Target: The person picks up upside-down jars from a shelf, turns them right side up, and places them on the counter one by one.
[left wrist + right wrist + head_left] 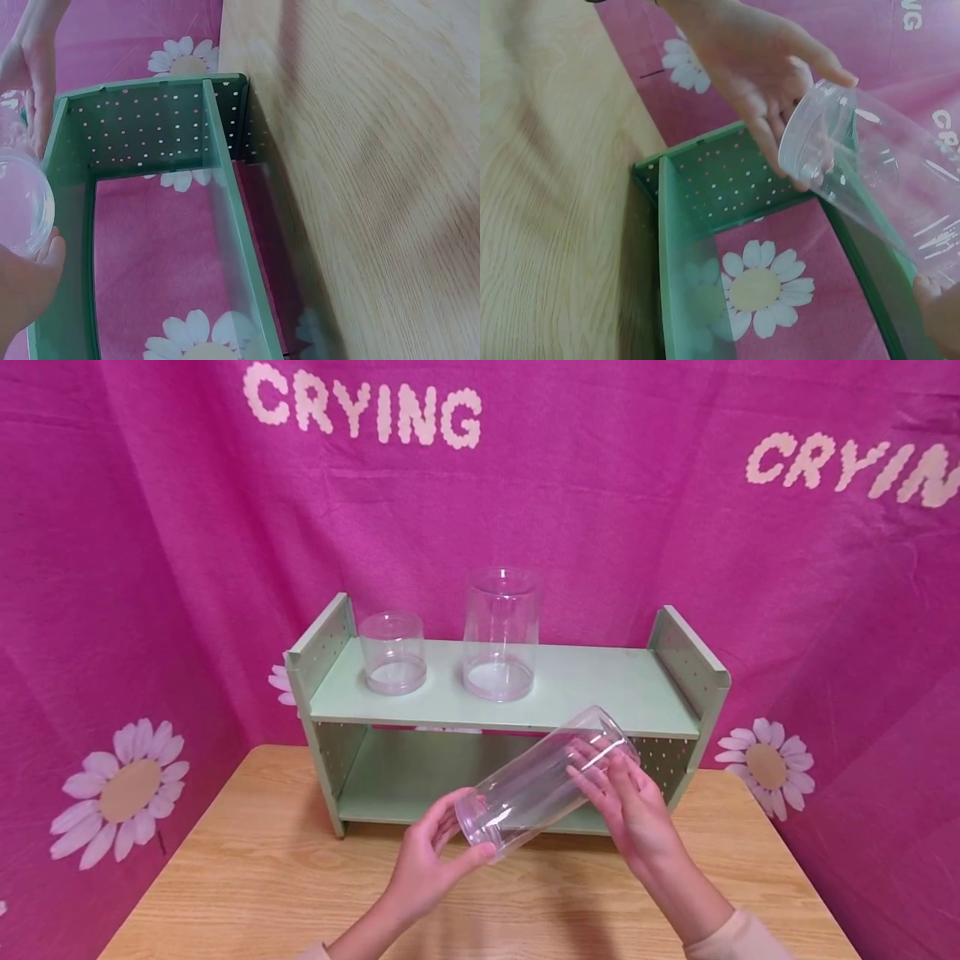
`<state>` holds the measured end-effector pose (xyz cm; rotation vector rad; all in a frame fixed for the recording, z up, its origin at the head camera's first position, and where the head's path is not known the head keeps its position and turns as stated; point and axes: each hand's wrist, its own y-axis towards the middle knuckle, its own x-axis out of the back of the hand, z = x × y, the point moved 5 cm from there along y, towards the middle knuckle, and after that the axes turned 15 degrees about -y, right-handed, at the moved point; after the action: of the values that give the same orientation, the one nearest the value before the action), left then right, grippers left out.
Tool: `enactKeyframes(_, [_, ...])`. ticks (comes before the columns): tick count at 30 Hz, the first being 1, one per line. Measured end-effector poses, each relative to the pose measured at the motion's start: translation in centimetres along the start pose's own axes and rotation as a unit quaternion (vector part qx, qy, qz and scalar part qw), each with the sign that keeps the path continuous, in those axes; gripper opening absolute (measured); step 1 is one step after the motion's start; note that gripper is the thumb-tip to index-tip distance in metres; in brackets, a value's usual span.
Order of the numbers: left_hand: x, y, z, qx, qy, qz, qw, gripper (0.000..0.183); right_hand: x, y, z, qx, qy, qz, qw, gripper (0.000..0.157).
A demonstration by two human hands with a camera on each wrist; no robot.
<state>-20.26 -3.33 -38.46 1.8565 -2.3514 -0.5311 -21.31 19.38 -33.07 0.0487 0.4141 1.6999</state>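
Note:
A clear plastic cylindrical jar (536, 785) is held tilted in front of the shelf, its banded end low on the left. Thumb and fingers of my left hand (431, 856) grip that banded end, seen also in the right wrist view, where the left hand (757, 67) reaches in from the top. Toward the upper right end, my right hand (633, 802) holds the jar, some fingers showing through the clear wall. The right thumb (928, 289) lies against the jar. Nothing shows inside it.
A green two-tier shelf (600, 681) with perforated side panels stands on the wooden table (262, 877). On its top tier are a short clear jar (392, 647) at left and a taller clear jar (501, 627) near the middle. A magenta flowered cloth (600, 527) hangs behind.

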Motion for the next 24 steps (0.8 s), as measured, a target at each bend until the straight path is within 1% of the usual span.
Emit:
enactKeyframes(4, [0.2, -0.1, -0.3, 0.0, -0.004, -0.015, 0.9999, 0.064, 0.6, -0.4, -0.5, 0.011, -0.007, 0.016, 1.0, 0.029])
enactKeyframes(7, [0.6, -0.1, -0.5, 0.001, 0.006, -0.016, 0.9999, 0.064, 1.2, -0.6, -0.8, 0.019, -0.027, 0.01, 0.999, 0.028])
enactKeyframes(8, [0.8, -0.1, -0.6, -0.004, 0.012, -0.013, 0.9998, 0.064, 1.5, -0.8, -0.8, 0.021, -0.046, -0.002, 0.999, 0.027])
enactKeyframes(10, [1.1, -0.2, -0.8, -0.018, 0.025, -0.005, 0.9995, 0.063, 2.2, -1.0, -0.8, 0.027, -0.109, -0.037, 0.993, 0.033])
enactKeyframes(11, [1.2, -0.3, -0.9, -0.027, 0.035, 0.001, 0.999, 0.063, 2.6, -1.1, -0.7, 0.034, -0.142, -0.054, 0.988, 0.039])
enactKeyframes(12, [1.3, -0.3, -1.0, -0.036, 0.048, 0.005, 0.9982, 0.063, 2.9, -1.3, -0.5, 0.046, -0.191, -0.069, 0.978, 0.048])
enactKeyframes(13, [1.4, -0.3, -1.1, -0.047, 0.064, 0.009, 0.9968, 0.064, 3.2, -1.4, -0.3, 0.062, -0.241, -0.082, 0.965, 0.057])
enactKeyframes(14, [1.5, -0.4, -1.2, -0.058, 0.079, 0.013, 0.9951, 0.064, 3.4, -1.5, 0.0, 0.083, -0.298, -0.092, 0.946, 0.067])
enactKeyframes(15, [1.6, -0.5, -1.3, -0.067, 0.095, 0.014, 0.9932, 0.065, 3.4, -1.7, 0.4, 0.111, -0.356, -0.097, 0.923, 0.078])
enactKeyframes(16, [1.7, -0.6, -1.4, -0.076, 0.114, 0.015, 0.9904, 0.067, 3.4, -1.8, 0.7, 0.143, -0.405, -0.097, 0.898, 0.088])
enactKeyframes(17, [1.7, -0.7, -1.6, -0.088, 0.138, 0.018, 0.9864, 0.068, 3.2, -2.0, 1.1, 0.177, -0.453, -0.095, 0.868, 0.095])
enactKeyframes(18, [1.7, -0.8, -1.7, -0.1, 0.16, 0.021, 0.9819, 0.07, 2.9, -2.2, 1.5, 0.214, -0.497, -0.092, 0.836, 0.099])
enactKeyframes(19, [1.7, -0.9, -1.9, -0.113, 0.179, 0.025, 0.9771, 0.072, 2.5, -2.4, 1.8, 0.251, -0.531, -0.086, 0.805, 0.101])
enactKeyframes(20, [1.7, -1.0, -2.1, -0.127, 0.199, 0.029, 0.9714, 0.074, 2.0, -2.6, 2.0, 0.284, -0.556, -0.074, 0.778, 0.101])
enactKeyframes(21, [1.6, -1.1, -2.3, -0.142, 0.22, 0.034, 0.9646, 0.076, 1.5, -2.7, 2.1, 0.313, -0.574, -0.061, 0.754, 0.102])
enactKeyframes(23, [1.3, -1.2, -2.7, -0.174, 0.255, 0.049, 0.9499, 0.079, 0.4, -3.1, 2.1, 0.359, -0.598, -0.027, 0.716, 0.102])
enactKeyframes(24, [1.1, -1.3, -2.9, -0.187, 0.269, 0.058, 0.9431, 0.081, 0.0, -3.3, 2.0, 0.372, -0.612, -0.01, 0.698, 0.101])
